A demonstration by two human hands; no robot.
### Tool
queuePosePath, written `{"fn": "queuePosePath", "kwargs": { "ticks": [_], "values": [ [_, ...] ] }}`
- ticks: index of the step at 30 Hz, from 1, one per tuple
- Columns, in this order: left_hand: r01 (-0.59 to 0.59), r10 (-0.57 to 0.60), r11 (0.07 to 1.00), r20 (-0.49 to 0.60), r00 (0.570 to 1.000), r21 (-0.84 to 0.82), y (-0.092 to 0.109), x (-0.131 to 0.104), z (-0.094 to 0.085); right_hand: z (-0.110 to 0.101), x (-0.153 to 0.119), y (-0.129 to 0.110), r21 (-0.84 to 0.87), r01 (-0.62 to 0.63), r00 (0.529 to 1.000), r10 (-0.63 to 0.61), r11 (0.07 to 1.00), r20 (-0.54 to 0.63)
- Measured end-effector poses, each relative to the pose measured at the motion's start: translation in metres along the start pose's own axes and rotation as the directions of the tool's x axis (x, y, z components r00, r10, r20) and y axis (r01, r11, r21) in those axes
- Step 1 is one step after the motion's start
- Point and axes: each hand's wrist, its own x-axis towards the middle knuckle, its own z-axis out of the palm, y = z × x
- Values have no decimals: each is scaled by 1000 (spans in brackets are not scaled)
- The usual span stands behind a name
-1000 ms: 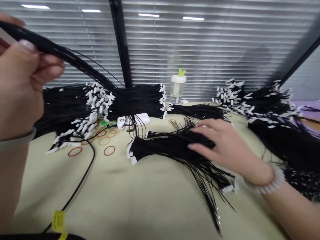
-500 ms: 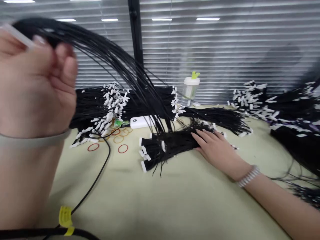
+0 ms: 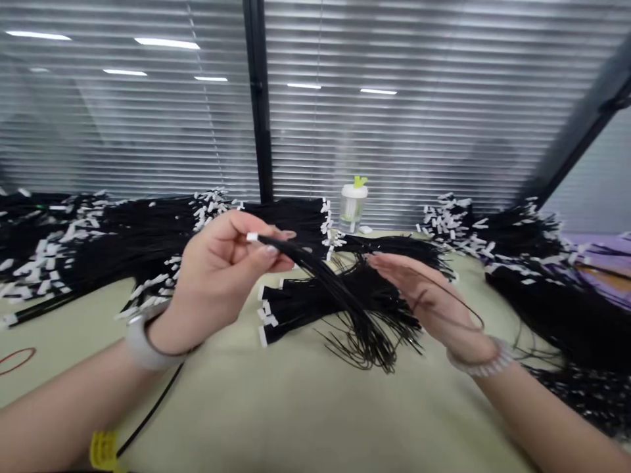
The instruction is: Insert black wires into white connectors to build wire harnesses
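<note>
My left hand [image 3: 224, 266] pinches a cable harness near its white connector [image 3: 253, 237]. The harness's thin black wires [image 3: 340, 289] hang down to the right, their loose ends fanned out low. Held straight and close together, the fingers of my right hand [image 3: 436, 302] have a single black wire [image 3: 451, 292] at their tips. This wire curves back across the hand toward the wrist. Below both hands lies a small pile of similar harnesses [image 3: 300, 299], with white connectors at its left end. The right thumb is mostly hidden.
Large stacks of black harnesses [image 3: 142, 230] fill the back left, with others [image 3: 547, 315] at the right. A lidded cup [image 3: 353, 203] stands by the window blinds. A black cable [image 3: 152, 407] with a yellow tag [image 3: 103, 450] crosses the front left, near a red rubber band [image 3: 17, 360].
My left hand has come down from the upper left to the middle with its harness. My right hand has lifted off the pile, a wire now at its fingertips. The view has shifted left.
</note>
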Motion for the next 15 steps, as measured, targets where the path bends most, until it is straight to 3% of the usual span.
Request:
{"fn": "queuePosePath", "kwargs": {
  "ticks": [2,4,8,11,13,15],
  "values": [
    [-29,27,997,26,999,78,-1,-1,2,-9,-3,-13,385,6,1000,-10,923,9],
    [-89,83,983,49,995,157,-1,-2,3,-16,-6,-16,543,-17,1000,14,840,11],
    [-201,171,950,139,975,241,7,-5,1,-45,-10,18,436,-91,965,187,895,-183],
    [-210,145,939,238,960,272,12,-10,3,-65,-12,44,263,-199,911,277,944,-306],
    [-138,61,953,273,960,271,11,-13,8,-61,-13,38,256,-186,919,260,949,-296],
    [-23,-44,973,282,958,232,7,-14,13,-40,-14,11,275,-105,989,128,956,-68]
  ]
}}
